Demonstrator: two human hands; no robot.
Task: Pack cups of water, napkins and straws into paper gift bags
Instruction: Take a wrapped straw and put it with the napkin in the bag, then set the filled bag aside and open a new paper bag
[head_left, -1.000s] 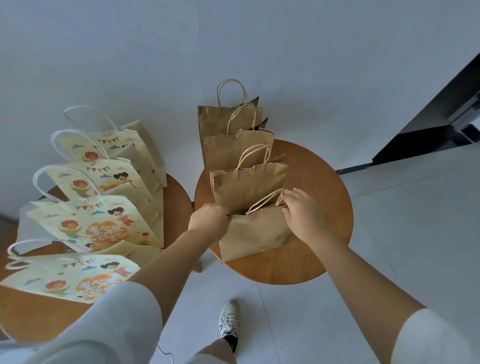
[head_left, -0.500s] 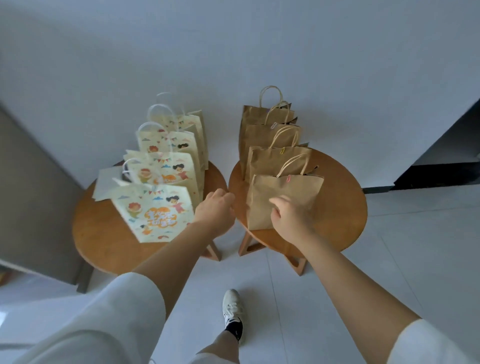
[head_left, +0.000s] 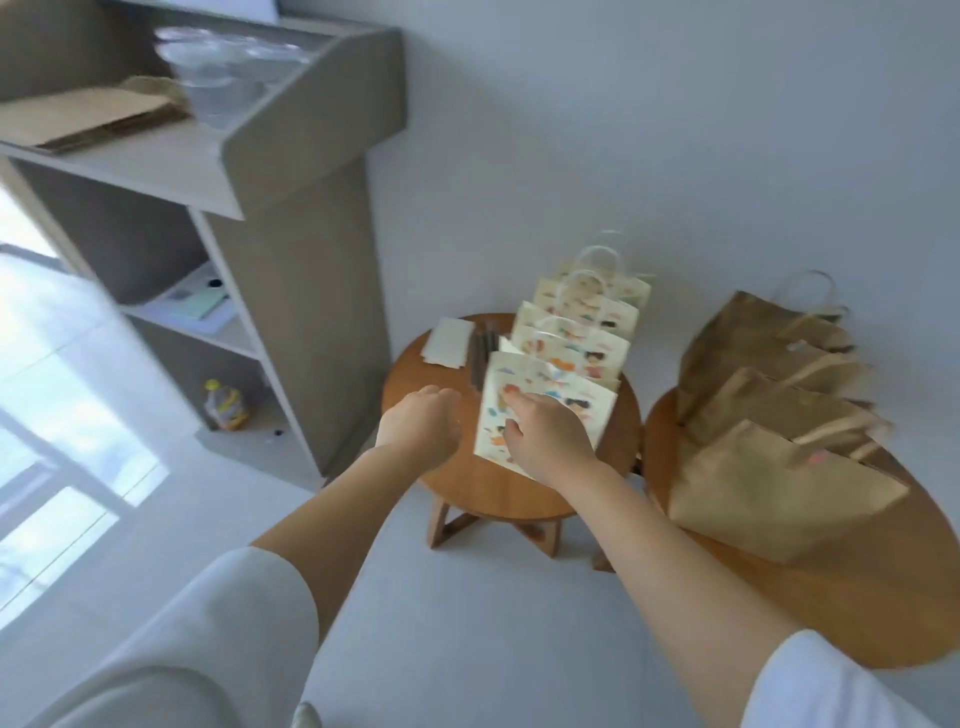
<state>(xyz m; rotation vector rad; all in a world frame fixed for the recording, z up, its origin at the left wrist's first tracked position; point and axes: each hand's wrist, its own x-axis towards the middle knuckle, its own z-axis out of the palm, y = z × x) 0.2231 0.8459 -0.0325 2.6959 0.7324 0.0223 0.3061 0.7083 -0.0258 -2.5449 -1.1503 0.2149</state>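
In the head view, blurred by motion, a row of four printed paper gift bags (head_left: 581, 326) with white handles stands on a small round wooden table (head_left: 467, 491), one behind the other. The right hand (head_left: 545, 439) lies in front of the nearest printed bag (head_left: 569, 401), its fingers (head_left: 508, 396) bent toward the bag's face. The blur hides whether they pinch the paper or only touch it. The left hand (head_left: 420, 427) hovers just left of that bag over the table's near-left edge, seen from the back, with its fingers loosely bent and nothing in them. Behind it on the same table lies a stack of white napkins (head_left: 448, 343), and beside them, next to the bags, a few thin dark sticks that look like straws (head_left: 480, 356). On a second round wooden table (head_left: 857, 603), close by on the right, stands a row of brown kraft paper bags (head_left: 769, 493) with twisted handles. Far left, a grey shelf unit (head_left: 317, 291) stands against the wall. On its top are clear plastic cups (head_left: 223, 78) and a flat pile of brown paper bags (head_left: 88, 117), and a yellow bottle (head_left: 226, 411) stands on its lowest shelf.
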